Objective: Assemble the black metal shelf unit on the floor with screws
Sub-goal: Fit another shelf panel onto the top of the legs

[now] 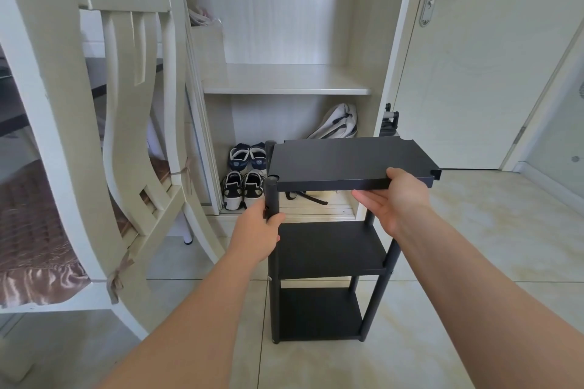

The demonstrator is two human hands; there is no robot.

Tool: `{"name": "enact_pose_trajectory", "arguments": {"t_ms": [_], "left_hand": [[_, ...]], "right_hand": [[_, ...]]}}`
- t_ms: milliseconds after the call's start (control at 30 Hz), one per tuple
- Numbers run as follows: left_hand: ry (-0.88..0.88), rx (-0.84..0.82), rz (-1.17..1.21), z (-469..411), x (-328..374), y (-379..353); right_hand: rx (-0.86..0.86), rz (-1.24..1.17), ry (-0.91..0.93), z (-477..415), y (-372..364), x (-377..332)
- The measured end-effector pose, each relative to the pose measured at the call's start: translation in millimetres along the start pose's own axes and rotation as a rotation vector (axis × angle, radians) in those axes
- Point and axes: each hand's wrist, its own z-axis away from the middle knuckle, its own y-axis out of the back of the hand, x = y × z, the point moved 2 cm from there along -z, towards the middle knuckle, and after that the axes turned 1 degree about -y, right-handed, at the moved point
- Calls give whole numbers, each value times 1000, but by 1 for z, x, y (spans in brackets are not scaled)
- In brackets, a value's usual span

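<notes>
Pale floor tiles (316,366) carry the black metal shelf unit (328,249), which stands upright directly ahead of us with its lower and middle shelves already seated between the posts. Our left hand (256,230) is wrapped around the front-left post (274,278), just below its top end, and steadies the frame. Our right hand (398,199) clamps the front edge of the top shelf panel (347,158), thumb on top and fingers underneath. The panel's left corners meet the two left posts, while its front-right corner notch (435,173) hangs free with no post in it. We judge the step in hand to be seating this top panel. Keep the panel level, press each left notch fully against its post, and line up the screw holes before letting go. Do not release the right hand until the right side is supported; a tilted panel may bind or twist the frame. No screws or tools are visible here. Beyond the unit, an open wardrobe (284,79) holds two pairs of shoes (245,180).
</notes>
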Motion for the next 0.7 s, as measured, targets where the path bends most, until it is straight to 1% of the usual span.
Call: {"name": "enact_pose_trajectory", "arguments": {"t_ms": [100,167,400,533,700], "left_hand": [[-13,5,1,-2,-1,-1],[-12,11,4,-3,-2,-2],[-3,13,11,-4,-2,-3],[-7,24,12,-5,-4,-4],[10,38,23,-9,-4,-3]], "right_hand": [[11,-9,23,-3,1,2],[-19,-37,37,-3,2,6],[-152,-262,82,-2,8,0],[-239,-221,38,4,10,5],[-245,-160,-7,12,2,11]]}}
